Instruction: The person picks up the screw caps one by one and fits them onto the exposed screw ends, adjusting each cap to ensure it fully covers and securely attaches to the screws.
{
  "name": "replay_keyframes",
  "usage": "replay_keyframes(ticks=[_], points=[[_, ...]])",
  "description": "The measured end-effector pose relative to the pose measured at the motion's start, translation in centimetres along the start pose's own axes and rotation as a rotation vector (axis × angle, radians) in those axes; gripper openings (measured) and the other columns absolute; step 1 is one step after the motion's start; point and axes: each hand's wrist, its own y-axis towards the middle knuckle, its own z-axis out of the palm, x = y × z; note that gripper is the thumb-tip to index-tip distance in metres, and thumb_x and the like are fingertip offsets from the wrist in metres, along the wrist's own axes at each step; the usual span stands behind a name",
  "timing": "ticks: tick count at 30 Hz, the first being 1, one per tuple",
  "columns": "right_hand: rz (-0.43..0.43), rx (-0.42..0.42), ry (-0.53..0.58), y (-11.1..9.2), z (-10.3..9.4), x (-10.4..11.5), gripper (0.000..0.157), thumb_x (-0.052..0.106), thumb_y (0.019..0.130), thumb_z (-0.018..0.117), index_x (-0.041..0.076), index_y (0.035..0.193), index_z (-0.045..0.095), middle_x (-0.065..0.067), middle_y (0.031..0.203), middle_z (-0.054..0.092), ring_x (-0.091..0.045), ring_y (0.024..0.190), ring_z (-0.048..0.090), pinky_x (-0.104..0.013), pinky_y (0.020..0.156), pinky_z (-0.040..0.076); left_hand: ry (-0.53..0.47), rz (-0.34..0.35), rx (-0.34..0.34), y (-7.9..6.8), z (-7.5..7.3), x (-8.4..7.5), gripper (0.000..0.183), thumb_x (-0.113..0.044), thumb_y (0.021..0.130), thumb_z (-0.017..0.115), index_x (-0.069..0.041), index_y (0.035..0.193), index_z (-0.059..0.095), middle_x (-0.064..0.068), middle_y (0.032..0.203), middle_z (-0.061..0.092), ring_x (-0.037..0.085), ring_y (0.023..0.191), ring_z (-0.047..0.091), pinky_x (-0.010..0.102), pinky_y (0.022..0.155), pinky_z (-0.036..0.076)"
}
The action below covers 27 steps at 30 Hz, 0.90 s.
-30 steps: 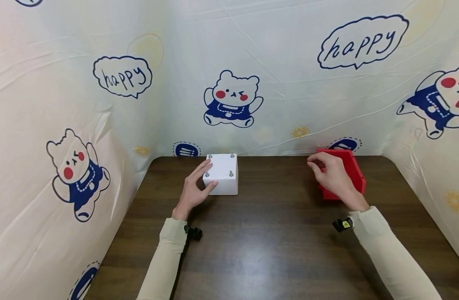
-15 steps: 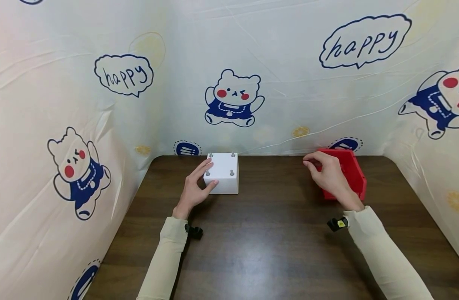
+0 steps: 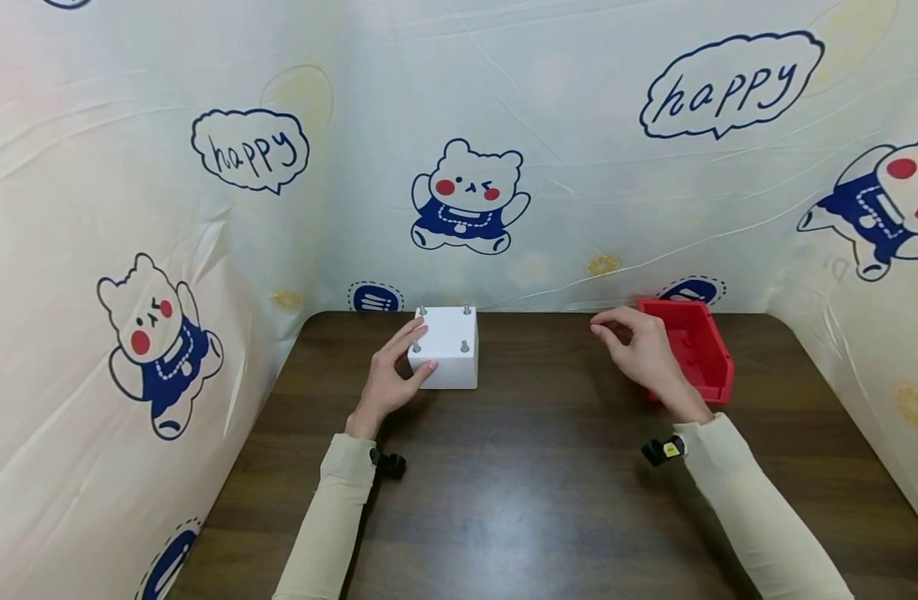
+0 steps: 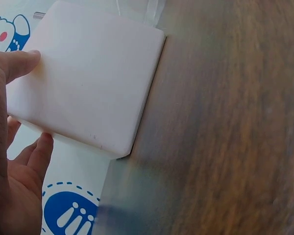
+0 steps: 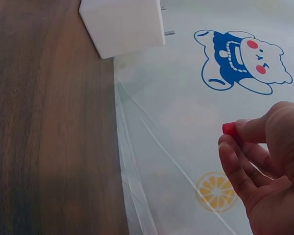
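A small red piece (image 5: 229, 129) is shown by the right wrist view pinched between the thumb and a finger of the right hand (image 3: 639, 346); in the head view it cannot be made out at the fingertips. By the head view that hand is placed between the white block (image 3: 447, 325) and the red tray (image 3: 721, 375), whose left side is partly covered by it. The block is gripped by the left hand (image 3: 389, 379): its thumb is laid on the front face, and fingertips against the side are revealed by the left wrist view. All four metal pegs (image 3: 464, 346) on the block's top are seen from the head; only two are shown by the right wrist view. Block and tray are both set near the far edge of the dark wooden table (image 3: 504, 467). Beyond it a pale cloth (image 3: 338, 167) is hung, printed with bears and "happy"; its orange slice is seen closer from the right wrist.
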Motion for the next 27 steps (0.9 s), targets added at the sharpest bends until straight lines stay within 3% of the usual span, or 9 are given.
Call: replay_keyframes(ticks=[5, 27], points=[[-0.011, -0.016, 0.034, 0.0, 0.0, 0.4, 0.019, 0.014, 0.1, 0.076, 0.014, 0.118, 0.08, -0.01, 0.115, 0.08, -0.024, 0.095, 0.074, -0.007, 0.082, 0.053, 0.003, 0.001, 0.0, 0.0, 0.0, 0.0, 0.061, -0.025, 0.097, 0.08, -0.03, 0.154, 0.058, -0.009, 0.169, 0.044, 0.023, 0.157, 0.042, 0.058, 0.122, 0.042], [-0.032, -0.026, 0.092, 0.6, 1.3, 1.2, 0.019, 0.015, 0.099, 0.077, 0.015, 0.117, 0.081, -0.008, 0.114, 0.08, -0.021, 0.094, 0.073, -0.011, 0.081, 0.057, 0.012, -0.006, 0.0, 0.0, 0.0, -0.2, 0.062, -0.025, 0.097, 0.081, -0.028, 0.155, 0.058, -0.006, 0.169, 0.044, 0.026, 0.156, 0.042, 0.059, 0.121, 0.042]])
